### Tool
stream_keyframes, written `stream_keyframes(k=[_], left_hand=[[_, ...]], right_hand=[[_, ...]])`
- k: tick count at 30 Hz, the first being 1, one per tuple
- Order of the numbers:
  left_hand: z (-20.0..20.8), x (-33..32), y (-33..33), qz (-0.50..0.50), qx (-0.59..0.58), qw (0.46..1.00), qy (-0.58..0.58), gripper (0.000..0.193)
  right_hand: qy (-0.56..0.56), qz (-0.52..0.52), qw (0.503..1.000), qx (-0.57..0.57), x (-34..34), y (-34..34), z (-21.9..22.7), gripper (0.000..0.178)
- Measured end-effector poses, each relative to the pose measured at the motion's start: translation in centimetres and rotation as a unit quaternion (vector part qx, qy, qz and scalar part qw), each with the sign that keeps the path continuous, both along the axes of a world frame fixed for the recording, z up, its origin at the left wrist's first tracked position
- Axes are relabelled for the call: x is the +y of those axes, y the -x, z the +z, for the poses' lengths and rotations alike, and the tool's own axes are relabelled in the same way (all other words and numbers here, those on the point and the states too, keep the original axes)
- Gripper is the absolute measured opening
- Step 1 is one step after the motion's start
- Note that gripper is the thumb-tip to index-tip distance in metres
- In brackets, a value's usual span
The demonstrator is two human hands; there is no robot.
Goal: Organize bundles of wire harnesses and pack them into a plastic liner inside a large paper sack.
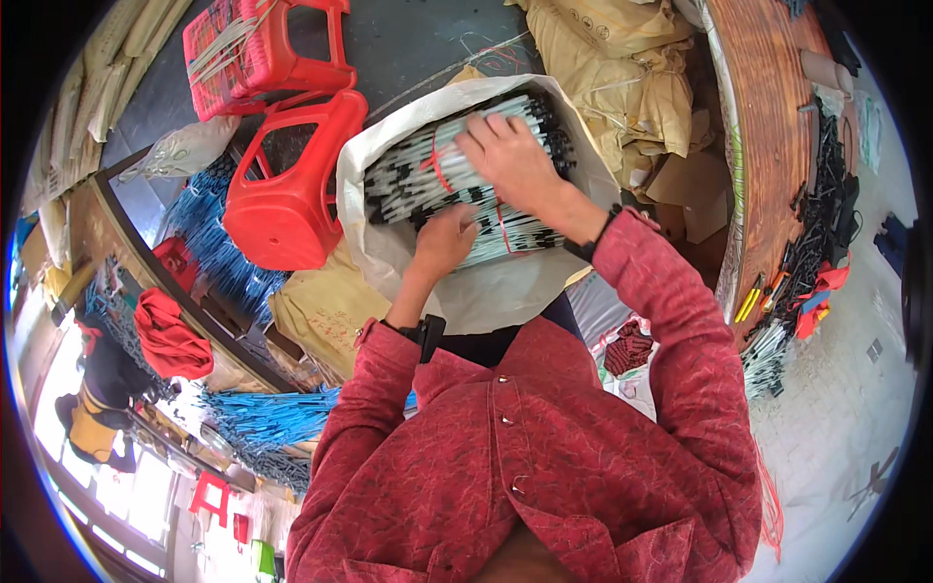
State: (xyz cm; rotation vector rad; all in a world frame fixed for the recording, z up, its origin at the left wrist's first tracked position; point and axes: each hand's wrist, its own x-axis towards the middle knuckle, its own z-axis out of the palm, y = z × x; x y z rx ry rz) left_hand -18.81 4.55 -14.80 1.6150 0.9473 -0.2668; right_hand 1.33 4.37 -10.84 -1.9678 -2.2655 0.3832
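A white woven sack (pixel 481 298) gapes in front of me, with tied bundles of thin pale and black strips inside. My right hand (pixel 512 163) lies over the upper bundle (pixel 413 170), its fingers bent around the strips. A red tie (pixel 439 167) circles that bundle, just left of my right hand. My left hand (pixel 446 240) is closed at the near side, between the upper bundle and the lower bundle (pixel 515 238). What its fingers hold is hidden. The lower bundle also has a red tie.
Two red plastic stools (pixel 282 228) stand left of the sack. Blue strips (pixel 267 418) lie on the left. Tan sacks (pixel 622 58) are heaped at the far right. A wooden table (pixel 768 126) on the right bears black strips and yellow-handled pliers (pixel 748 299).
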Motion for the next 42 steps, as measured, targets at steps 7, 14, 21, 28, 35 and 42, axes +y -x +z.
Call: stream_keyframes(k=[7,14,21,28,35,42], left_hand=[[5.6,-0.3,3.1,-0.225,-0.015,0.973,-0.042,0.037],[5.9,1.6,3.1,-0.101,-0.038,0.973,0.204,0.043],[7.1,3.3,-2.7,0.245,-0.135,0.822,0.496,0.059],[3.4,10.6,-1.9,0.108,-0.136,0.904,0.391,0.079],[-0.8,12.9,-1.4,0.001,-0.094,0.961,0.26,0.077],[7.0,13.4,-2.3,0.052,-0.178,0.983,-0.008,0.059]], right_hand=[[0.169,-0.066,0.98,0.078,-5.6,0.5,6.9,0.052],[0.488,-0.33,0.551,0.591,-10.2,-0.7,9.2,0.061],[0.347,-0.493,0.31,0.735,-10.6,3.5,9.1,0.057],[0.253,-0.383,0.257,0.851,-7.3,6.0,3.6,0.062],[0.265,-0.406,0.168,0.858,-6.8,7.4,-2.4,0.058],[0.197,-0.499,0.239,0.809,-7.1,9.7,-1.2,0.046]])
